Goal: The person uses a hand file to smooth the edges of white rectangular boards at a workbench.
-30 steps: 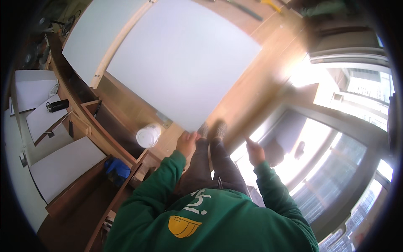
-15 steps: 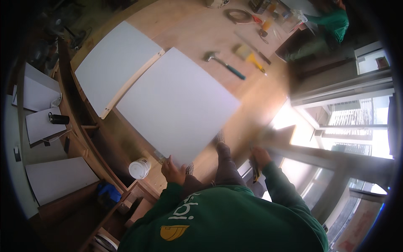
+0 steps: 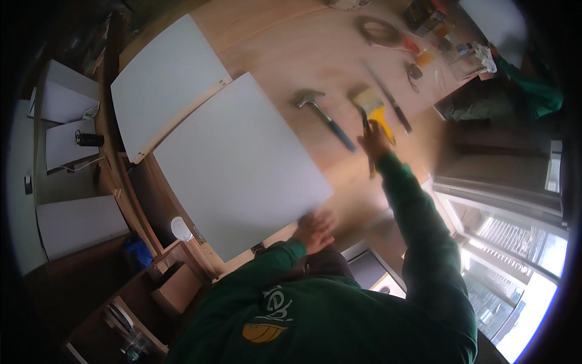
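A large white board (image 3: 242, 164) lies on the wooden worktop, with a second white board (image 3: 170, 85) beyond it and a thin wooden strip (image 3: 185, 112) along the line between them. My left hand (image 3: 316, 232) is at the board's near right edge, fingers apart and slightly blurred, holding nothing. My right hand (image 3: 376, 142) reaches out beside a wide paintbrush (image 3: 377, 112) with a yellow handle. It is closed round a slim black-and-yellow utility knife (image 3: 372, 168), whose ends stick out past the fingers. A claw hammer (image 3: 330, 121) with a blue-green handle lies left of that hand.
A long flat strip (image 3: 388, 96) lies beyond the brush. A cable coil (image 3: 381, 31) and small items sit at the far right, near another person's green sleeve (image 3: 533, 91). Left of the worktop are a white-lidded tub (image 3: 180, 229) and open wooden compartments. Windows (image 3: 503, 261) stand at right.
My right hand has moved from beside my body out to the paintbrush, still holding the knife. My left hand has shifted right along the board's near edge. The whole view has turned slightly.
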The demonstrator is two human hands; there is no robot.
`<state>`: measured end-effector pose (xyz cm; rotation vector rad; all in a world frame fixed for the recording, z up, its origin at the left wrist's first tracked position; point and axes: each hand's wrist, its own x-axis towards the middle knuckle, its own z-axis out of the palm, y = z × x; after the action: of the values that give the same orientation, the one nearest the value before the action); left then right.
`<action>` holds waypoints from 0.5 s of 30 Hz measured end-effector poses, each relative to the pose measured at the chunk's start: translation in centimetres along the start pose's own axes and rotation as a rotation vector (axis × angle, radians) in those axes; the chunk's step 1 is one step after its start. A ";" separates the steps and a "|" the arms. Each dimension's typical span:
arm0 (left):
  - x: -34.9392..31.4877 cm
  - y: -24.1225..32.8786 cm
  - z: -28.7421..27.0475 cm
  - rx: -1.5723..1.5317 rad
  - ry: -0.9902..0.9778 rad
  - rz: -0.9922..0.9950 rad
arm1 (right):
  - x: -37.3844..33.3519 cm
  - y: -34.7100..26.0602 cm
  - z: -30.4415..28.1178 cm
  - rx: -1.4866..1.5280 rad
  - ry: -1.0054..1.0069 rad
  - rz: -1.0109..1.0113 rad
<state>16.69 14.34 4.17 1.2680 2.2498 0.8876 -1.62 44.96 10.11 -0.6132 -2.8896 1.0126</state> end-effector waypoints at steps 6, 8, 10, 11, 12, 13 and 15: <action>2.7 4.2 -0.9 -0.229 -0.231 -0.198 | 13.1 0.8 5.5 -0.244 -0.120 -0.097; 1.3 3.3 -2.3 -0.204 -0.006 -0.269 | 17.5 3.3 5.9 -0.439 -0.003 -0.147; -2.5 2.0 -4.6 -0.167 0.027 -0.430 | 18.8 1.9 7.9 -0.523 -0.023 -0.138; -6.4 1.4 -5.1 -0.138 0.071 -0.542 | 18.1 -0.6 9.6 -0.506 -0.120 -0.116; -10.4 0.7 -5.1 -0.086 0.077 -0.596 | 17.5 -2.9 10.8 -0.500 -0.205 -0.095; -13.2 0.1 -5.2 -0.044 0.084 -0.623 | 17.5 -3.4 11.2 -0.495 -0.193 -0.123; -15.1 0.8 -7.1 0.035 0.103 -0.738 | 18.8 -1.7 10.6 -0.542 -0.188 -0.137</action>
<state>20.38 -0.71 10.39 0.3257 2.5255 0.6287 -21.08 44.36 0.71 -0.3309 -3.3287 0.2728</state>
